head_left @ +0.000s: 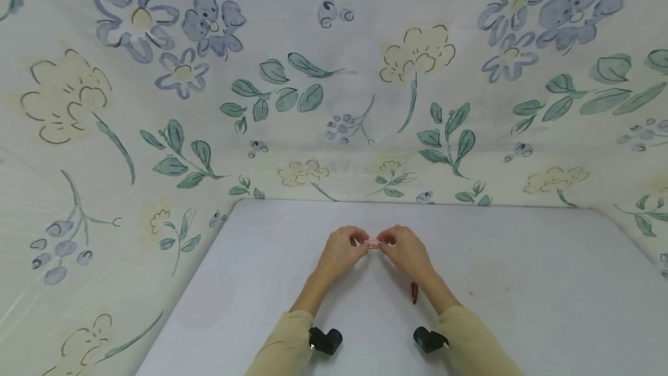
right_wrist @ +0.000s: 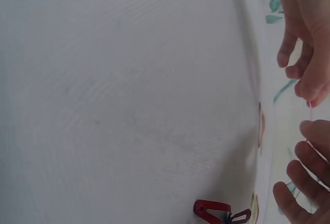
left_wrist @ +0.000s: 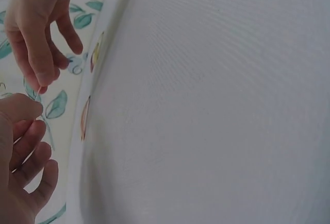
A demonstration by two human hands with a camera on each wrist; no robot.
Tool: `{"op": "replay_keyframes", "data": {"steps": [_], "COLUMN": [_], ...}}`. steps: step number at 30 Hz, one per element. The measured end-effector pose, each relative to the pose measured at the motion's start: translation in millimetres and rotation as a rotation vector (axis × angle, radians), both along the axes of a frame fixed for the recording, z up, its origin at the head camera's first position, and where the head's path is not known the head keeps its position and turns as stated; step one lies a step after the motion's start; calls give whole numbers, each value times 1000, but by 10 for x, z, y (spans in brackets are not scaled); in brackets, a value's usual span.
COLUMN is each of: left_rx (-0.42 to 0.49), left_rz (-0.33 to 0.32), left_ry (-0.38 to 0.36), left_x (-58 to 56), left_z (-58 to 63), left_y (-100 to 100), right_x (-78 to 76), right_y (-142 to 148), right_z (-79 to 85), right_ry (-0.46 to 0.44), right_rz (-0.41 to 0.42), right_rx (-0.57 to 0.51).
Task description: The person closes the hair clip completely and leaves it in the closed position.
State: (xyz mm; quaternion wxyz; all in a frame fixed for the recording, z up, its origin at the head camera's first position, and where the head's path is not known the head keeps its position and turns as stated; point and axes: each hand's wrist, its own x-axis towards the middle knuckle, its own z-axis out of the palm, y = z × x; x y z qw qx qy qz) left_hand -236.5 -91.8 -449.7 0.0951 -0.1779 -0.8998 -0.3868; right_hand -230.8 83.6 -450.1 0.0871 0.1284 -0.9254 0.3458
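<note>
Both hands meet over the middle of the table. Between them stretches a thin pink piece (head_left: 373,241), seen edge-on in the wrist views; its exact kind is too small to tell. My left hand (head_left: 342,251) pinches one end between thumb and index finger. The other end is pinched by my right hand (head_left: 403,248), its other fingers loosely bent. Below the hands, an orange snap hair clip (left_wrist: 85,118) lies on the table. A dark red snap hair clip (right_wrist: 212,211) rests near my right forearm.
The white table (head_left: 250,283) carries a yellow-and-red clip (left_wrist: 96,52) beyond the orange one, and a dark clip is partly cut off in the left wrist view. A flowered cloth (head_left: 334,103) rises behind the table. Black wrist mounts (head_left: 326,341) sit at both sleeves.
</note>
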Motion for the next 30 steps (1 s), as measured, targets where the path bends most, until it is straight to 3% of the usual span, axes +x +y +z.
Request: {"op": "replay_keyframes", "data": {"steps": [11, 30], "left_rx": [-36, -168], "left_rz": [13, 23], "left_ry": [-131, -106], "left_x": [-14, -1], "left_z": [-118, -135], "left_y": [-26, 5], "right_x": [-42, -70], "right_y": [-50, -95], "right_z": [-112, -159], "right_ry": [-43, -52], "right_rz": [14, 16], "right_rx": [160, 215]}}
